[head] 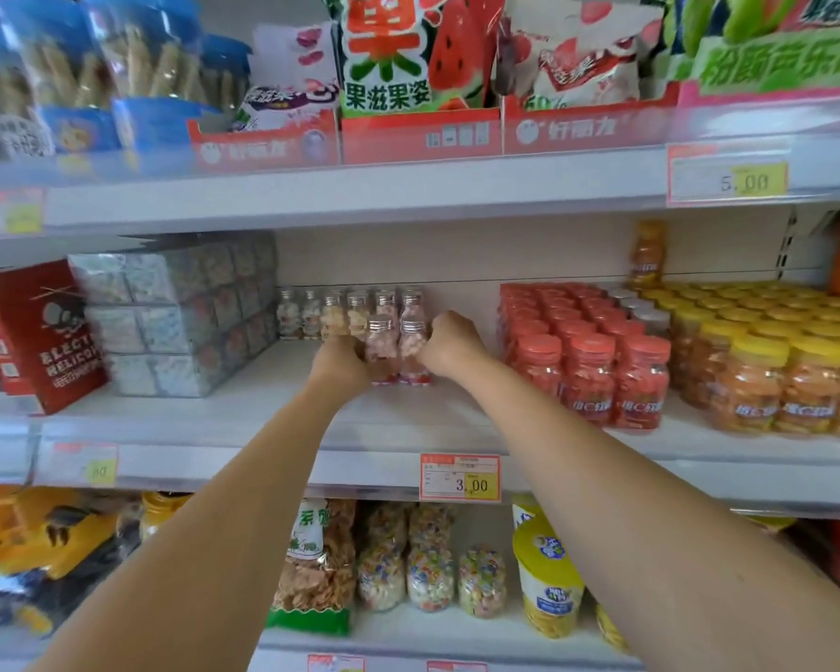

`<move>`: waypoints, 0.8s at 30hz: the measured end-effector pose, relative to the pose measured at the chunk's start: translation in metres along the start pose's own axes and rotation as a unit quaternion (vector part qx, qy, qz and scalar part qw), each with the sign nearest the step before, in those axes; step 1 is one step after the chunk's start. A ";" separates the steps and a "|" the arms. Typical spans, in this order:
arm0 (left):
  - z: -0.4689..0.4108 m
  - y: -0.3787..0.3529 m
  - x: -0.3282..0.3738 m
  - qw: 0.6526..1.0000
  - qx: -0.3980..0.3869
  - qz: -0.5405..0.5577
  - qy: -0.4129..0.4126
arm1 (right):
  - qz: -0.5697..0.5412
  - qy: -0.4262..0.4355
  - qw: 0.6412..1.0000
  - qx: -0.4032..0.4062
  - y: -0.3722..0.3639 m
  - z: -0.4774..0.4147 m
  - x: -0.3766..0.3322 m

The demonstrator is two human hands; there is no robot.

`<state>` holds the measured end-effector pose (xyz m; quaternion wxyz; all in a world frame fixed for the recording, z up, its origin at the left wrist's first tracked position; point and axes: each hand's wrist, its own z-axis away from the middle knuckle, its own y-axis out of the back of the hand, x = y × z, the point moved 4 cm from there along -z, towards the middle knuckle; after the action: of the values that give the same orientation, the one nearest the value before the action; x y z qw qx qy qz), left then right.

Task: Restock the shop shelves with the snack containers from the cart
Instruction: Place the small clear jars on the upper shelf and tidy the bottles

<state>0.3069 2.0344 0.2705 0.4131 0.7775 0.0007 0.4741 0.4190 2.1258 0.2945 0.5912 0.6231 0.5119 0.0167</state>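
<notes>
We are reaching into the middle shelf with both arms. Our left hand and our right hand are curling their fingers round the little bottles, one hand on each side. The two bottles are standing up straight and touching each other, about halfway back on the shelf. They have silver caps and pink sweets inside. The cart is not showing in our view.

We think we are setting these two down in front of the back row, which has the same kind of bottle.

Here is what we are worrying about. The bottles are tall and thin, so they are looking easy to tip. If we are pushing them back too hard, they may bump the back row, and those could fall one after the other. If one hand is letting go before the other, a bottle may lean and topple. Our right hand is also working near the red-lid jars, so a fast pull out may knock one. Bottles like these may roll off the front edge if they are falling over.
</notes>
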 end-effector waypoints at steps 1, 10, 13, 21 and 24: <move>-0.003 0.000 -0.002 1.000 -0.006 -0.012 -0.001 | 0.001 -0.012 1.000 0.000 -0.002 -0.004 0.002; -0.036 -0.006 0.004 0.998 -0.034 -0.057 0.004 | 0.016 -0.088 0.996 -0.004 -0.029 -0.033 0.019; -0.043 -0.007 0.003 0.997 -0.017 -0.072 0.000 | 0.015 -0.090 0.996 -0.002 -0.032 -0.040 0.021; -0.061 -0.015 -0.007 0.996 0.017 -0.087 -0.002 | 0.041 -0.073 0.996 -0.003 -0.040 -0.054 0.024; -0.063 -0.013 -0.006 0.993 0.032 -0.113 -0.009 | 0.057 -0.071 0.996 -0.007 -0.040 -0.051 0.021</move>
<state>0.2628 2.0812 0.2707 0.4389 0.7895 0.0996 0.4173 0.3722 2.1677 0.2672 0.6288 0.6463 0.4323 0.0095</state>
